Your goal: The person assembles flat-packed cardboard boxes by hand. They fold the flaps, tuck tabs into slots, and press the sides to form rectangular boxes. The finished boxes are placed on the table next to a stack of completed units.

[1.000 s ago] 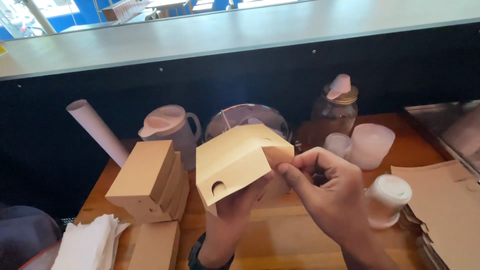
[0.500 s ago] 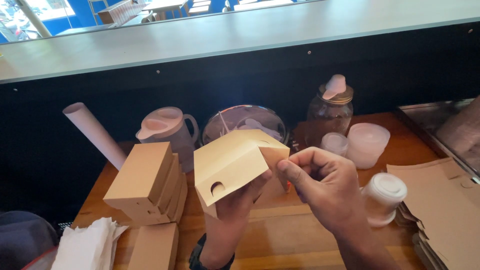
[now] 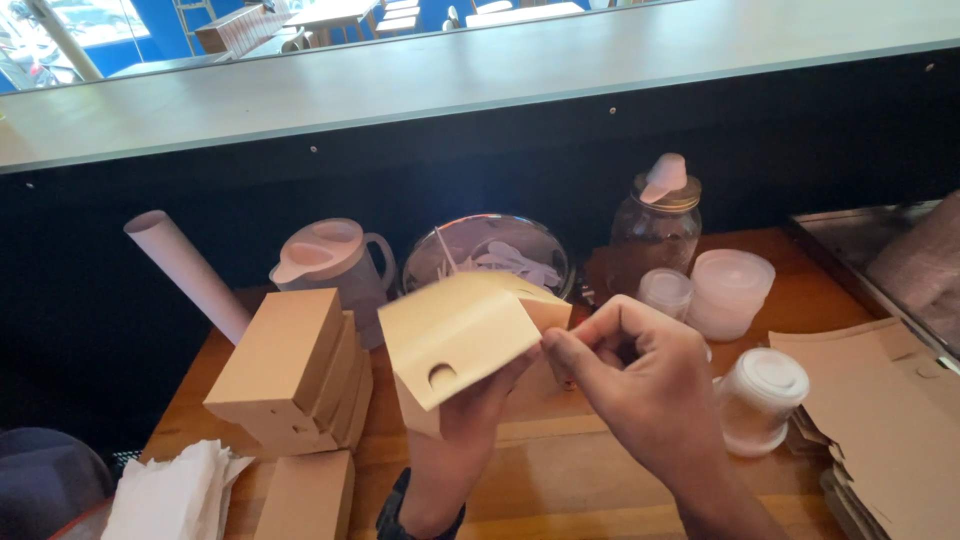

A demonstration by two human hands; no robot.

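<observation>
since a second ago the cardboard box (image 3: 462,335) has tipped a little lower and closer to the camera, with both hands barely shifted. the left hand (image 3: 462,440) cups the half-folded box from underneath, fingers closed up against its lower wall, holding it in the air above the wooden surface (image 3: 560,480), in front of the glass bowl (image 3: 490,252) and just right of the stack of finished boxes (image 3: 290,375). the right hand (image 3: 640,385) pinches the flap at the box's right end between thumb and forefinger, the other fingers curled in.

to fold this well, i'd judge the left hand should brace the wall firmly while the right presses the flap along its crease, not beside it, so the tab seats square.

the box's long axis runs left to right, rising slightly toward the right; its broad top panel, with the round finger hole near the lower edge, faces the camera.
</observation>
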